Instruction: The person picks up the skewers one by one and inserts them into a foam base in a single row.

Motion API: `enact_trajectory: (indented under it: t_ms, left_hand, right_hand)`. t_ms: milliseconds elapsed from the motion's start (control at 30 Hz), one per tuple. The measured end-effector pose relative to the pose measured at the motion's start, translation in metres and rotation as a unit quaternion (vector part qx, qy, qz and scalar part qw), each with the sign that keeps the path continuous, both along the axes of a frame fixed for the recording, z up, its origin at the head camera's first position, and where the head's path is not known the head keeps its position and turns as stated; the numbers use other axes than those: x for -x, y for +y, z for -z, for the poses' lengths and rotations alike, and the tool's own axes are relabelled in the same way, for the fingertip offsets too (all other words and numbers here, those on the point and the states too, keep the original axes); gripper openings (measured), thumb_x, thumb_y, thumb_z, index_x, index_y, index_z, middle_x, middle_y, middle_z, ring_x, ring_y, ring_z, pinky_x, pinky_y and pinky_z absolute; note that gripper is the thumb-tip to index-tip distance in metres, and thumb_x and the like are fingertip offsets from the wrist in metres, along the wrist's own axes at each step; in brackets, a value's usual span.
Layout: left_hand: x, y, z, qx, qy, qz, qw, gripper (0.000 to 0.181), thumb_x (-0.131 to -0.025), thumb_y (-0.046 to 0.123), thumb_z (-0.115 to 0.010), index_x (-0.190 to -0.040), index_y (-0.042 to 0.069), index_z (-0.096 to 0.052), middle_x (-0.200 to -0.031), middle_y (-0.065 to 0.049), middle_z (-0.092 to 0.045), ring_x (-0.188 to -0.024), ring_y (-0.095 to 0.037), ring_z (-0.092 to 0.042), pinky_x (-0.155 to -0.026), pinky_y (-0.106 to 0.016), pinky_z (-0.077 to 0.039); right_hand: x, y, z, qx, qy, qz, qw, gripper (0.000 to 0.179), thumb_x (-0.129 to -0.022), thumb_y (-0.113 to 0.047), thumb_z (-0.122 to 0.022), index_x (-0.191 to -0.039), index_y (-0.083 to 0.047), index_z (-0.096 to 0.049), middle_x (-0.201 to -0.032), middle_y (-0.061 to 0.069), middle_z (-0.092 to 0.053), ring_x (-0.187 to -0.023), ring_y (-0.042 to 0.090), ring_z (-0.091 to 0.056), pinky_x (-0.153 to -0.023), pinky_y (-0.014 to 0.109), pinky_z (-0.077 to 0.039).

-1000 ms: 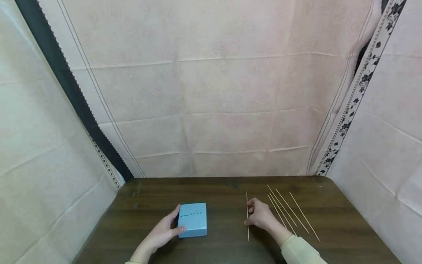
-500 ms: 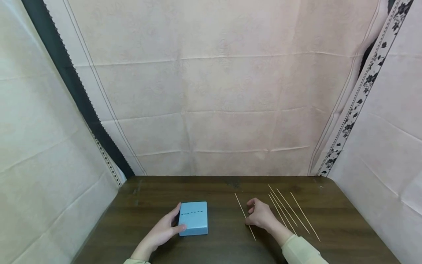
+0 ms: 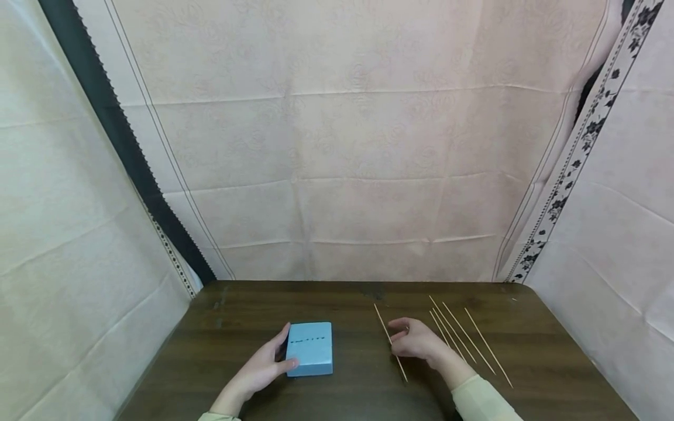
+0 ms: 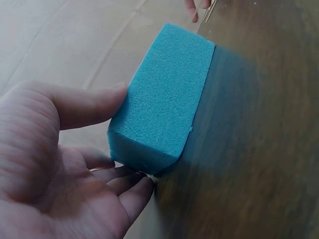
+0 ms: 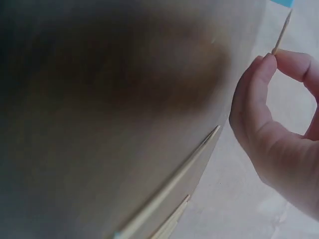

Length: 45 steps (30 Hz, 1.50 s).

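In the head view my left hand grips a blue foam block by its left side. A row of small dark marks or holes crosses the block's top face. The left wrist view shows the thumb against one side of the block and the fingers at the other. Right of the block, my right hand pinches a thin wooden skewer, slanted with its far end to the left. Thumb and fingertip meet around the skewer in the right wrist view, its pointed tip sticking out beyond them.
Several more skewers lie slanted on the dark wooden table, to the right of my right hand. Pale cloth hangs behind the table and along both sides.
The pinched skewer has turned from straight away from me to slanted, its far end swinging left and its near end right. My left hand and the block stay put.
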<state>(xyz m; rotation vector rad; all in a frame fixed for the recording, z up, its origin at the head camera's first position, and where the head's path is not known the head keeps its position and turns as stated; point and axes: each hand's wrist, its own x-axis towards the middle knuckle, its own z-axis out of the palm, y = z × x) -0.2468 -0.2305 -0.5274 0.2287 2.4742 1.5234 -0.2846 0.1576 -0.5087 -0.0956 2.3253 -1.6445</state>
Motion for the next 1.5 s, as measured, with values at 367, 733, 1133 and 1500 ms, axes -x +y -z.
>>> enact_trajectory:
  t_ms: [367, 733, 1133, 1500]
  left_hand:
    - [0.001, 0.0, 0.001, -0.023, 0.002, 0.025, 0.9994, 0.096, -0.099, 0.021, -0.078, -0.169, -0.002, -0.016, -0.172, -0.033, -0.016, -0.154, -0.053, -0.026, -0.123, -0.065, -0.028]
    - [0.001, 0.002, 0.0, -0.029, 0.006, 0.031, 0.9991, 0.094, -0.099, 0.02, -0.078, -0.169, -0.003, -0.018, -0.173, -0.031, -0.016, -0.156, -0.051, -0.024, -0.124, -0.064, -0.026]
    - [0.0, 0.004, 0.002, -0.037, 0.009, 0.048, 0.9981, 0.093, -0.1, 0.019, -0.077, -0.168, -0.004, -0.018, -0.173, -0.031, -0.016, -0.157, -0.051, -0.021, -0.124, -0.065, -0.024]
    - [0.0, 0.005, 0.003, -0.031, 0.008, 0.05, 0.9983, 0.092, -0.1, 0.02, -0.077, -0.169, -0.002, -0.02, -0.173, -0.029, -0.018, -0.158, -0.049, -0.02, -0.124, -0.064, -0.025]
  right_hand:
    - [0.001, -0.003, -0.002, 0.119, 0.002, -0.002, 0.9929, 0.065, -0.087, 0.007, -0.071, -0.148, 0.012, -0.049, -0.118, 0.026, -0.068, -0.098, 0.028, -0.072, -0.085, 0.035, -0.063]
    - [-0.005, -0.013, -0.02, 0.198, -0.002, 0.034, 0.9796, 0.045, -0.102, -0.009, -0.069, -0.142, 0.004, -0.054, -0.114, 0.015, -0.069, -0.101, 0.025, -0.071, -0.086, 0.03, -0.063]
    - [-0.006, -0.032, -0.023, 0.236, 0.007, 0.058, 0.9699, 0.025, -0.106, -0.009, -0.061, -0.128, 0.003, -0.058, -0.102, 0.009, -0.067, -0.089, 0.019, -0.071, -0.08, 0.03, -0.064]
    - [-0.005, -0.049, -0.02, 0.216, 0.021, 0.033, 0.9755, 0.025, -0.109, -0.019, -0.063, -0.12, 0.003, -0.061, -0.101, 0.011, -0.067, -0.088, 0.023, -0.072, -0.081, 0.032, -0.065]
